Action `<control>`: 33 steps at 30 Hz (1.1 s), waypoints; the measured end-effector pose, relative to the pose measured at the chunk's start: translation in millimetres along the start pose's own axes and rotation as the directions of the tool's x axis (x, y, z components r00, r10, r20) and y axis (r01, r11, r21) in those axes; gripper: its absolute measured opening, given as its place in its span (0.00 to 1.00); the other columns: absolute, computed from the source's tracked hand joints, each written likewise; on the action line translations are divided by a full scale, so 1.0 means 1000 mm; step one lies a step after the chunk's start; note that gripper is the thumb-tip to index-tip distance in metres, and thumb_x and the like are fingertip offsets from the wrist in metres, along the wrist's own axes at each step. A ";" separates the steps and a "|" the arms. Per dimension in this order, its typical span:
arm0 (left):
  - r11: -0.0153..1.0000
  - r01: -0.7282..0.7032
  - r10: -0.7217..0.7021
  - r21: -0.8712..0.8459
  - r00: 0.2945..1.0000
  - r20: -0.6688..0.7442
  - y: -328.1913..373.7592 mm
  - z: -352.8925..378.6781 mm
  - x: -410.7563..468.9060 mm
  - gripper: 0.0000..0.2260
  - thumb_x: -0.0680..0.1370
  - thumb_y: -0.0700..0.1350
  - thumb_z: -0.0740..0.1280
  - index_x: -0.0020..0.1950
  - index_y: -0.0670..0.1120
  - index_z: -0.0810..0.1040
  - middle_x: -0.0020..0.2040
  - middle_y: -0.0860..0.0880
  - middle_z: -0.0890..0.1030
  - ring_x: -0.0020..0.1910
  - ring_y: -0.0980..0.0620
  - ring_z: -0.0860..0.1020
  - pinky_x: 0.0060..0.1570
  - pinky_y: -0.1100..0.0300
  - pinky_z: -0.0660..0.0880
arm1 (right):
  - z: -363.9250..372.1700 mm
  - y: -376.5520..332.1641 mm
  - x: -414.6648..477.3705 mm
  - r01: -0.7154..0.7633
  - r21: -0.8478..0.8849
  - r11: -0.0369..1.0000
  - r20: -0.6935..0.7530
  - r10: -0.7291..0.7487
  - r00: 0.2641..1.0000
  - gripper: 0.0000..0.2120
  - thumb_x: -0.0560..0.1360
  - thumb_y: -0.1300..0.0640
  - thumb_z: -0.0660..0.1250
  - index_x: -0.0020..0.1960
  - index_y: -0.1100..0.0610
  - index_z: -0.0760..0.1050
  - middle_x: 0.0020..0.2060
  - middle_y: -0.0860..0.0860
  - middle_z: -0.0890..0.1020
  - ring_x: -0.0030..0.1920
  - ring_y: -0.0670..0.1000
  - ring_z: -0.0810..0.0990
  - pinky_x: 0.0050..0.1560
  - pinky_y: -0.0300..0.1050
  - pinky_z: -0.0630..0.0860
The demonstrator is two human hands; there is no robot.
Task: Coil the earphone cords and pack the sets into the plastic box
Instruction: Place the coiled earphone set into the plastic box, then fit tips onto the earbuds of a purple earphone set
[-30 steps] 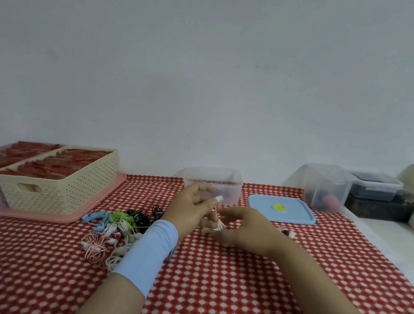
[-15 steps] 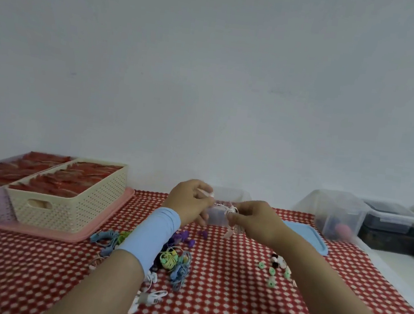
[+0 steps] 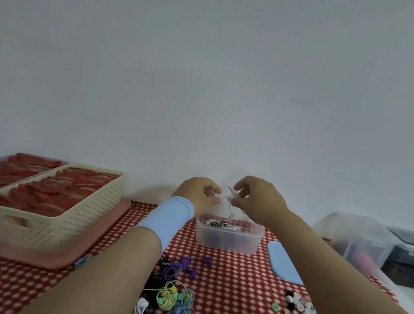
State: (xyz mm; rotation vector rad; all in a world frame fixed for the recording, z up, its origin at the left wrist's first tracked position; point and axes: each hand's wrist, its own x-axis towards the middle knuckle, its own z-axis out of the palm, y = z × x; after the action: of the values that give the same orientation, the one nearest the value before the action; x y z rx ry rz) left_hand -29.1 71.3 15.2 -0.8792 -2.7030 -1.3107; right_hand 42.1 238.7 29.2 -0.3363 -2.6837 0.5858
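Hands: left hand (image 3: 200, 195) and right hand (image 3: 260, 202), raised side by side, each pinching a white earphone set (image 3: 230, 199) with curled fingers. The small bundle sits between them with a short tail dangling.
Directly below the hands: plastic box (image 3: 226, 241), open, some sets already inside.
Under the right forearm: blue lid (image 3: 282, 265), with loose ear tips (image 3: 296, 311) nearer.
Beside the left forearm: tangled pile of sets (image 3: 171, 293).
Risk, as judged: the springy cord may unwind if either pinch slackens, and the dangling tail could snag the box rim.
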 end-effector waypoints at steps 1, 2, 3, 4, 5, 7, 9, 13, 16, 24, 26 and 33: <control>1.000 0.011 -0.012 0.013 1.000 0.021 -0.005 0.003 0.002 0.09 0.77 0.46 0.70 0.56 0.53 0.82 0.53 0.53 0.81 0.48 0.55 0.78 0.47 0.66 0.71 | 0.006 0.002 0.002 0.000 -0.043 0.999 0.020 0.001 1.000 0.14 0.75 0.43 0.73 0.58 0.46 0.78 0.48 0.41 0.81 0.48 0.46 0.80 0.49 0.43 0.76; 0.999 0.022 -0.024 0.026 0.999 0.040 -0.010 0.006 0.003 0.09 0.77 0.45 0.69 0.57 0.53 0.82 0.54 0.54 0.81 0.49 0.56 0.78 0.44 0.67 0.70 | 0.012 0.004 0.004 0.002 -0.075 0.997 0.043 0.001 0.999 0.13 0.76 0.43 0.72 0.58 0.46 0.79 0.49 0.41 0.81 0.49 0.45 0.80 0.50 0.43 0.76; 0.998 0.029 -0.031 0.050 0.998 0.050 -0.014 0.009 0.003 0.10 0.78 0.44 0.68 0.58 0.53 0.81 0.54 0.54 0.81 0.50 0.55 0.78 0.45 0.68 0.69 | 0.019 0.007 0.004 0.004 -0.091 0.996 0.058 0.002 0.998 0.13 0.76 0.43 0.71 0.58 0.45 0.80 0.50 0.41 0.81 0.50 0.45 0.80 0.50 0.43 0.75; 0.996 0.030 -0.035 0.082 0.998 0.054 -0.018 0.011 0.003 0.12 0.78 0.42 0.66 0.59 0.53 0.81 0.55 0.54 0.80 0.51 0.55 0.77 0.47 0.67 0.70 | 0.024 0.008 0.004 0.000 -0.100 0.995 0.071 0.007 0.997 0.12 0.77 0.44 0.70 0.59 0.45 0.80 0.53 0.42 0.82 0.52 0.45 0.79 0.52 0.43 0.76; 0.994 0.027 -0.033 0.109 0.998 0.053 -0.021 0.012 0.002 0.14 0.78 0.40 0.64 0.60 0.52 0.80 0.56 0.54 0.79 0.53 0.55 0.77 0.50 0.65 0.70 | 0.029 0.010 0.003 0.000 -0.101 0.995 0.077 0.007 0.997 0.13 0.78 0.45 0.70 0.61 0.45 0.80 0.55 0.42 0.82 0.53 0.46 0.79 0.54 0.43 0.76; 0.990 0.011 -0.017 0.141 0.999 0.043 -0.026 0.012 -0.001 0.14 0.78 0.40 0.63 0.61 0.52 0.80 0.56 0.54 0.79 0.54 0.55 0.77 0.53 0.64 0.71 | 0.035 0.012 0.000 0.006 -0.103 0.995 0.073 0.001 0.997 0.15 0.78 0.48 0.70 0.64 0.46 0.79 0.59 0.43 0.81 0.56 0.46 0.79 0.56 0.42 0.75; 0.989 -0.011 0.006 0.150 0.999 0.033 -0.030 0.010 -0.005 0.11 0.79 0.42 0.64 0.58 0.52 0.80 0.53 0.54 0.80 0.52 0.55 0.77 0.52 0.64 0.71 | 0.037 0.011 -0.004 0.032 -0.069 0.997 0.005 -0.032 0.999 0.14 0.78 0.50 0.69 0.64 0.46 0.79 0.59 0.42 0.81 0.56 0.45 0.78 0.56 0.41 0.73; 0.972 -0.051 0.033 0.231 0.996 0.081 -0.038 0.003 -0.024 0.02 0.78 0.46 0.66 0.49 0.52 0.78 0.46 0.54 0.78 0.44 0.56 0.76 0.44 0.63 0.72 | 0.034 -0.004 -0.022 0.157 0.073 0.985 -0.027 -0.155 0.988 0.11 0.77 0.58 0.65 0.52 0.47 0.85 0.52 0.40 0.84 0.52 0.40 0.79 0.53 0.36 0.74; 0.927 -0.056 -0.044 0.371 0.966 0.256 -0.041 -0.001 -0.039 0.06 0.78 0.45 0.66 0.51 0.49 0.81 0.51 0.50 0.81 0.47 0.51 0.78 0.48 0.59 0.74 | 0.037 -0.021 -0.038 0.207 0.053 0.977 0.190 -0.214 0.958 0.14 0.75 0.62 0.65 0.50 0.48 0.86 0.49 0.42 0.86 0.48 0.41 0.81 0.55 0.40 0.79; 0.884 -0.012 -0.233 0.468 0.855 0.463 -0.052 -0.024 -0.075 0.20 0.71 0.59 0.75 0.55 0.47 0.83 0.51 0.50 0.81 0.50 0.49 0.79 0.54 0.52 0.76 | 0.073 -0.048 -0.065 0.249 -0.059 0.967 0.551 -0.176 0.816 0.26 0.73 0.51 0.74 0.70 0.49 0.75 0.61 0.47 0.83 0.59 0.50 0.80 0.64 0.49 0.76; 0.886 -0.020 -0.206 0.463 0.878 0.432 -0.055 -0.028 -0.081 0.16 0.71 0.56 0.76 0.54 0.49 0.84 0.52 0.52 0.82 0.51 0.50 0.79 0.54 0.55 0.77 | 0.080 -0.049 -0.068 0.225 -0.061 0.972 0.538 -0.158 0.828 0.21 0.73 0.47 0.75 0.65 0.47 0.80 0.55 0.46 0.85 0.54 0.49 0.82 0.59 0.48 0.78; 0.934 -0.069 -0.031 0.350 0.961 0.274 -0.043 -0.043 -0.086 0.10 0.78 0.54 0.67 0.54 0.52 0.84 0.52 0.52 0.83 0.50 0.52 0.79 0.51 0.57 0.74 | 0.061 -0.043 -0.078 0.082 0.134 0.988 0.413 -0.131 0.901 0.12 0.78 0.45 0.68 0.55 0.51 0.83 0.45 0.45 0.83 0.47 0.45 0.79 0.48 0.40 0.71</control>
State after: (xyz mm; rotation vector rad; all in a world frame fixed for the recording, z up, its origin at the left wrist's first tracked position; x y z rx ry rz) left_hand 12.9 -22.7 -8.8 -1.1066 -2.9873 -0.6926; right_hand 81.0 155.3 -27.1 -0.0280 -3.0351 0.8575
